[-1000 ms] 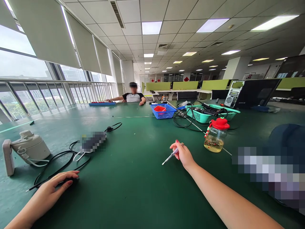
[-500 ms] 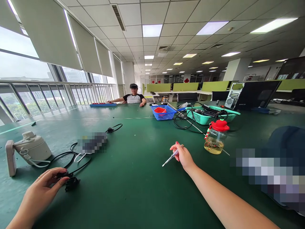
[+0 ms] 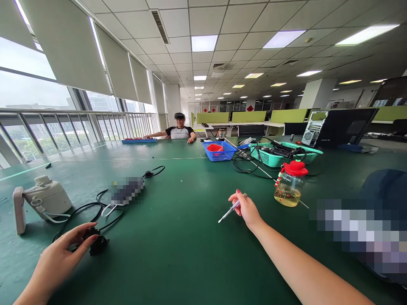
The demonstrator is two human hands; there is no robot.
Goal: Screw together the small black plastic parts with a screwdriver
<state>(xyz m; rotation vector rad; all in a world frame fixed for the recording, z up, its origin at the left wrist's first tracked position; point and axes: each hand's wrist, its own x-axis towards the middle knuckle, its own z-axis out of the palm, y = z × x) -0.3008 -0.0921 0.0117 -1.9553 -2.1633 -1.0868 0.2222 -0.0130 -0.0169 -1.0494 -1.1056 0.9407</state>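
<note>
At the lower left, my left hand pinches a small black part with a cable, thumb in front and fingers behind. What kind of part it is I cannot make out. Its black cable loops over the green tabletop towards a blurred dark block with a white strap. Near the middle, my right hand is closed round the clear handle of a slim screwdriver. The metal tip points down and left, apart from every other thing.
A cream bottle stands at left. To the right are a red-lidded jar, a thin rod, and a dark blurred object. Farther back sit a blue basket and a teal basket of cables. A person sits at the far end.
My left hand has shifted slightly to the right on the black part. My right hand still holds the screwdriver in much the same pose. The whole view has shifted a little.
</note>
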